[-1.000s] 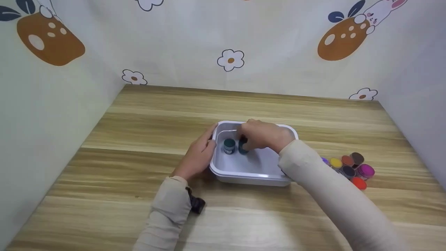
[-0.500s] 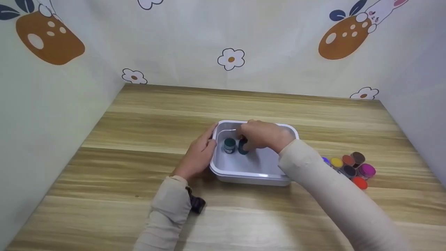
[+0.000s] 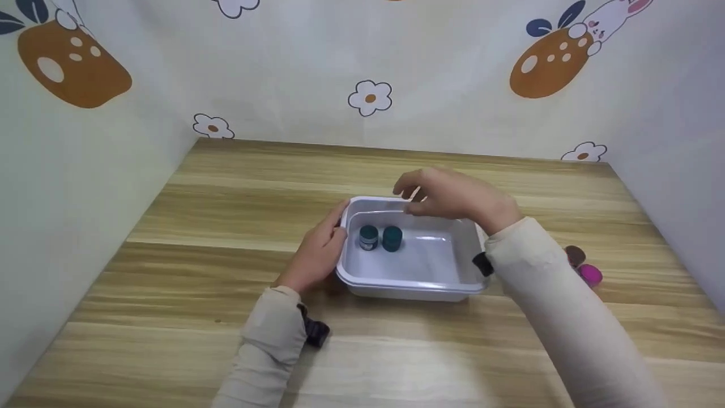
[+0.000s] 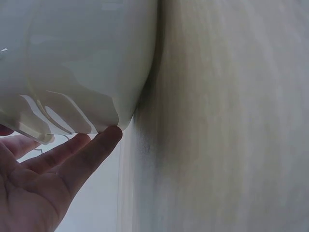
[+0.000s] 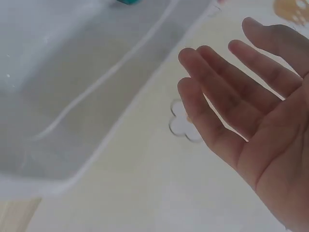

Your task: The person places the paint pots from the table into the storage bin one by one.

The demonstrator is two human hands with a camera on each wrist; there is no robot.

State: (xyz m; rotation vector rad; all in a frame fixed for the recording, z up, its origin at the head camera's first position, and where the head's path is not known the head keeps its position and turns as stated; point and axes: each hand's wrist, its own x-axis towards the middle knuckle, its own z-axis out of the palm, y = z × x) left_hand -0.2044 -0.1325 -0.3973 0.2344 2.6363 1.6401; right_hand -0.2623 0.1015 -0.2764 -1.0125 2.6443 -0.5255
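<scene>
Two small jars with dark green lids, a left jar [image 3: 369,237] and a right jar [image 3: 392,238], stand upright side by side in the left part of a white plastic bin [image 3: 410,288]. My left hand [image 3: 316,249] steadies the bin's left side. In the left wrist view, fairly straight fingertips [image 4: 112,134] touch its outer wall. Over the far rim hovers my right hand [image 3: 453,194], its fingers loosely bent and holding nothing. The right wrist view shows that bare palm [image 5: 285,145] beside the bin, with a bit of green lid [image 5: 128,1] at the top edge.
To the right of the bin, a brown-lidded jar [image 3: 575,256] and a magenta-lidded jar [image 3: 591,275] show past the right sleeve [image 3: 558,289], which may hide others. Wood-grain tabletop [image 3: 170,317] surrounds the bin. A patterned backdrop [image 3: 294,85] rises behind.
My right hand has let go of the right green-lidded jar and lifted up and to the right, out of the bin. The left hand keeps its place. The right sleeve covers more jars.
</scene>
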